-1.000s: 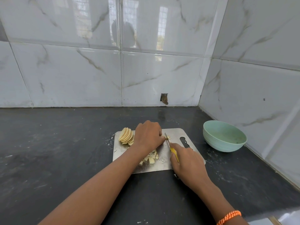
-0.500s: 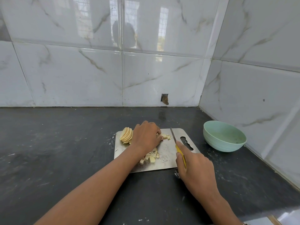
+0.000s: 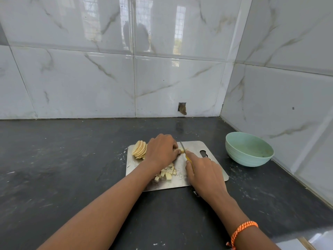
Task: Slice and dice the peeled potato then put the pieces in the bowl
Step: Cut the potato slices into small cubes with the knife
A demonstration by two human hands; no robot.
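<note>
Closest to you, your right wrist wears an orange thread band [image 3: 242, 230]. Both your arms reach out over the dark desk [image 3: 54, 159].

Your right hand [image 3: 205, 175] is curled around a knife [image 3: 185, 153] with a yellow handle. Your pointing finger lies along the top of it. The thin blade points away from you and comes down on some potato strips [image 3: 182, 151].

Your left hand [image 3: 162, 150] is bent over those same strips, and its fingertips hold them down right beside the blade. Most of the strips are hidden under your fingers.

All of this is on a shiny metal cutting board [image 3: 210, 170], which lies flat on the desk. It has a hole for a handle near its right side.

A small pile of diced potato pieces [image 3: 167, 173] sits on the near part of the board, just beside your left wrist. A stack of round potato slices [image 3: 139, 149] leans on the far left corner of the board, touching the back of your left hand.

To the right of the board, well apart from it, a light green bowl [image 3: 248, 149] stands on the desk near the side wall. You can see no potato in it.

Behind it all is a wall of white marble tiles [image 3: 90, 78]. A small rough hole [image 3: 182, 109] sits low in the wall, right above the desk.
</note>
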